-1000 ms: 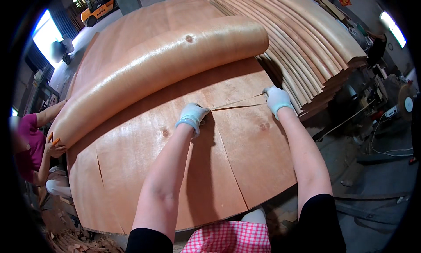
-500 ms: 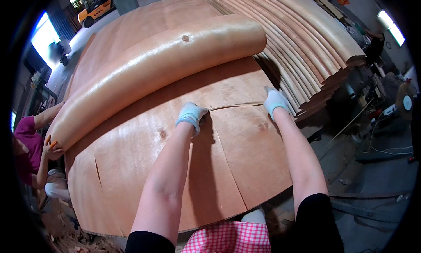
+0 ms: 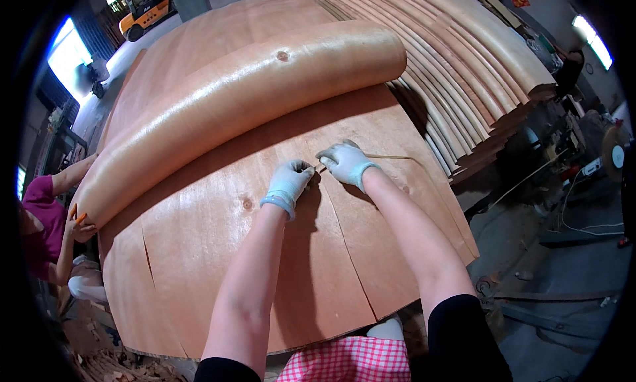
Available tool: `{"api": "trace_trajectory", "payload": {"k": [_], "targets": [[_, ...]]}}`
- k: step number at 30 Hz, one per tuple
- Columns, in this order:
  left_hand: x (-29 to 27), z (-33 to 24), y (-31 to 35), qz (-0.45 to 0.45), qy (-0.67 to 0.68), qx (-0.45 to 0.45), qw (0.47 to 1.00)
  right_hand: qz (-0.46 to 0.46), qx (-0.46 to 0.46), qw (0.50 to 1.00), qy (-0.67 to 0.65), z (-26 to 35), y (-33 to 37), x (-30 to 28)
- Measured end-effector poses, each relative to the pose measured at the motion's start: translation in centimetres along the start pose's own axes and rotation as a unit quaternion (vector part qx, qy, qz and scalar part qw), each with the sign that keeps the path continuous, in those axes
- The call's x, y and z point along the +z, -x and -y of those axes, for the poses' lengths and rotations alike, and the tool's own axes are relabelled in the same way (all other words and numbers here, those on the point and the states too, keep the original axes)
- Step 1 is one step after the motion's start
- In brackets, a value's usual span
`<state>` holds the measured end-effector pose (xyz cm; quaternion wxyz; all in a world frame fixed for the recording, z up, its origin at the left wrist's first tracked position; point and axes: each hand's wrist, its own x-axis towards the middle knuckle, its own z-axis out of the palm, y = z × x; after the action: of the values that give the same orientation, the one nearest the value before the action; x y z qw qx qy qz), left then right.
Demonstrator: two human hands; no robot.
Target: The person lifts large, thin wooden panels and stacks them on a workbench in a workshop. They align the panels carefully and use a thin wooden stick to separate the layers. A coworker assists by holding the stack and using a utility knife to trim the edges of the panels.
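Both my hands wear pale gloves and are close together over a wide reddish-tan wood veneer sheet (image 3: 199,269). My left hand (image 3: 290,182) is closed in a pinch on the end of a thin veneer strip (image 3: 392,157). Right beside it, my right hand (image 3: 346,163) has thumb and fingers pressed together on the same strip, whose free length sticks out to the right past the knuckles. Below the hands, a narrow split (image 3: 346,249) runs through the sheet toward my body. Beyond them lies a large curled-back veneer sheet (image 3: 265,74), folded over like a roll.
On the left, a person in a purple top (image 3: 41,210) holds the curled sheet's end, with something orange in one hand. Stacked veneer sheets (image 3: 457,70) stand at the right. A forklift (image 3: 147,12) is far back, and wood scraps (image 3: 122,365) lie at lower left.
My right hand has moved left along the strip, from the sheet's right side to beside my left hand. The strip, stretched between the hands before, now trails off to the right.
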<state>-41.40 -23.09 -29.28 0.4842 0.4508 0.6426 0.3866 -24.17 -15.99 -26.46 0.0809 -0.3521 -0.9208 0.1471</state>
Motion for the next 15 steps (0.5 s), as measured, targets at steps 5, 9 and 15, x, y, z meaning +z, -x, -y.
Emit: {"api": "trace_trajectory", "payload": {"k": [5,9,15], "targets": [[0.8,-1.2,1.4,0.014,-0.026,-0.022,0.999,0.099,0.14,0.984,-0.052,-0.1,0.7,-1.4],[-1.0,2.1,-0.7,-0.011,0.034,0.011,0.999,0.108,0.166,0.968,-0.155,1.0,0.4,-3.1],[0.4,-0.5,-0.5,-0.031,-0.071,-0.049,0.996,0.101,0.217,0.965,-0.111,0.8,1.4,-3.0]]}}
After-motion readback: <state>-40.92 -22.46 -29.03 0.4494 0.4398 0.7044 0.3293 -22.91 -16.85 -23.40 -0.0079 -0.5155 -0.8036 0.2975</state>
